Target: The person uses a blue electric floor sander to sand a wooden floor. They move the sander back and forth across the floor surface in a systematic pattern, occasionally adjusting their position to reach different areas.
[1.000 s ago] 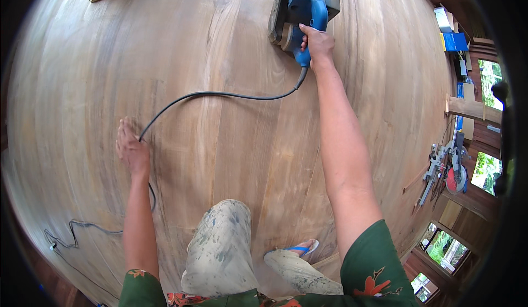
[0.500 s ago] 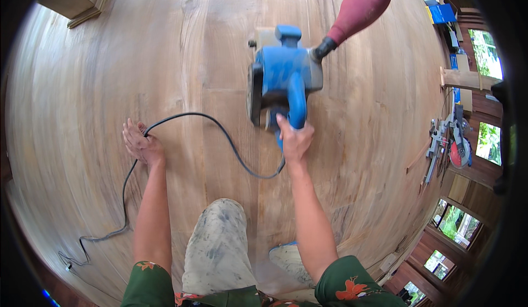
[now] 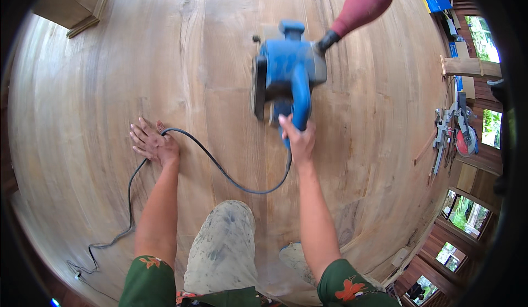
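My right hand (image 3: 300, 137) is wrapped around the rear handle of a blue belt sander (image 3: 289, 65), which rests on the wooden plank floor (image 3: 231, 125) and is slightly blurred. A dark red dust bag (image 3: 364, 5) sticks out from the sander's far right side. To the left, my left hand (image 3: 157, 144) lies on the planks with its fingers spread. The sander's black power cord (image 3: 220, 169) loops from the handle to this hand and passes at its thumb and palm. Whether the palm presses on the cord is hidden.
A wooden post base (image 3: 74, 4) stands at the far left. Along the right side are a miter saw (image 3: 456, 131) with a red blade guard, blue boxes (image 3: 437, 1) and windows. My knee (image 3: 223, 241) is on the floor between my arms. The cord trails to the lower left.
My left hand has shifted a little right, and its fingers are spread wider. The sander sits slightly farther right, and the cord's loop sags nearer to me. The whole view has shifted slightly.
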